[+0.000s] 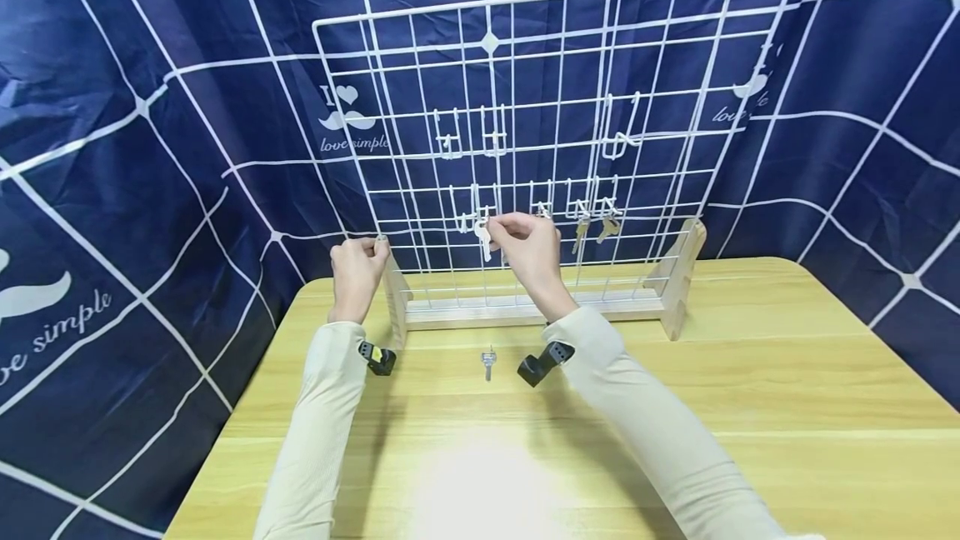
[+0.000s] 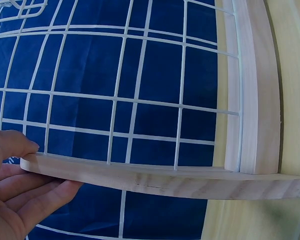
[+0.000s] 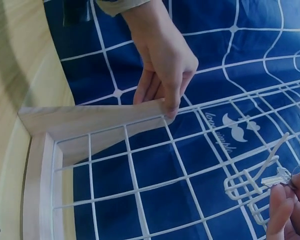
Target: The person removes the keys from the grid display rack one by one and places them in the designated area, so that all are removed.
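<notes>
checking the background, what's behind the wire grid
Through the wire grid, a blue curtain and, lower down, the rear of the table show; the right hand and hanging keys hide small patches.

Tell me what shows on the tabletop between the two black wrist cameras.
One silver key lies on the table between the left wrist camera and right wrist camera, as the head view shows.

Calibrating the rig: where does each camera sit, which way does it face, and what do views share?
Head: on the head, facing forward and down at the grid, table and loose key; left hand, right hand and sleeves show.
Left wrist: faces the left upright and grid; left hand shows, pinching the upright.
Right wrist: faces across the grid toward that upright; right fingers with held key, plus left hand.
Shared by both wrist views: left hand, left upright, grid.
</notes>
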`<state>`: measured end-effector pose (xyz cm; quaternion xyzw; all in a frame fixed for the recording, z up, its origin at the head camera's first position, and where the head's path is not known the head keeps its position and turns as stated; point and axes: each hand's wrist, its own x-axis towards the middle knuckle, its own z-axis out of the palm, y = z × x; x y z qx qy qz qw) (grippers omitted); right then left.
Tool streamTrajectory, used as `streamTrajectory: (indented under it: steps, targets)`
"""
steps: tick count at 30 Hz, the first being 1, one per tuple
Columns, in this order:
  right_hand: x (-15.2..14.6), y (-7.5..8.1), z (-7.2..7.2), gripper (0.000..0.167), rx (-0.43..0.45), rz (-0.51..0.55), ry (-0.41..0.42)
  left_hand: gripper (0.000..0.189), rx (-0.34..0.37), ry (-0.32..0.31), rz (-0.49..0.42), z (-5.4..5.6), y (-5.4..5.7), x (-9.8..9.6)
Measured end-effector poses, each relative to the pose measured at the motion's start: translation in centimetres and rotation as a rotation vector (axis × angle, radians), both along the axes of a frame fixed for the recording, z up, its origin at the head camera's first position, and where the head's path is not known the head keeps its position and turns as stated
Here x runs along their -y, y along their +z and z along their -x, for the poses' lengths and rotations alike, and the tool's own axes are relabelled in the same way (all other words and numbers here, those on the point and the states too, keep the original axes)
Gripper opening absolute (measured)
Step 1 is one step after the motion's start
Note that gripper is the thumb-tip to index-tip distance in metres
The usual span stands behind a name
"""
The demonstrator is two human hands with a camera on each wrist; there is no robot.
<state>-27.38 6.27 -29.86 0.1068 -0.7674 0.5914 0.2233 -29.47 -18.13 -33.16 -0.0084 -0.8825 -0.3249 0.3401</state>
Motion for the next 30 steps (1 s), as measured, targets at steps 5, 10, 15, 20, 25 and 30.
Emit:
streamTrajectory:
  steps: [5, 10, 15, 20, 25, 30]
  targets:
    - [-0.3, 0.1, -0.3, 0.017, 0.026, 0.033, 0.029, 0.022, 0.005, 0.0, 0.005, 0.0, 0.0, 0.1]
    - [-0.5, 0.2, -0.6, 0.018, 0.052, 0.049, 0.045, 0.022, 0.028, 0.004, -0.013, -0.1, 0.0, 0.0]
    - [-0.6, 0.4, -1.0, 0.017, 0.059, 0.061, 0.056, 0.023, 0.032, 0.004, -0.012, -0.2, -0.1, -0.1]
    - [-1.0, 0.2, -1.4, 0.017, 0.047, 0.075, 0.074, 0.024, 0.029, -0.002, -0.018, -0.2, 0.0, -0.1]
    - [-1.5, -0.8, -1.8, 0.021, 0.066, 0.097, 0.116, 0.024, 0.034, -0.004, -0.023, -0.3, 0.2, -0.1]
    - [-2.0, -2.1, -2.0, 0.021, 0.128, 0.097, 0.134, 0.024, 0.039, -0.003, -0.025, -0.2, 0.2, -0.1]
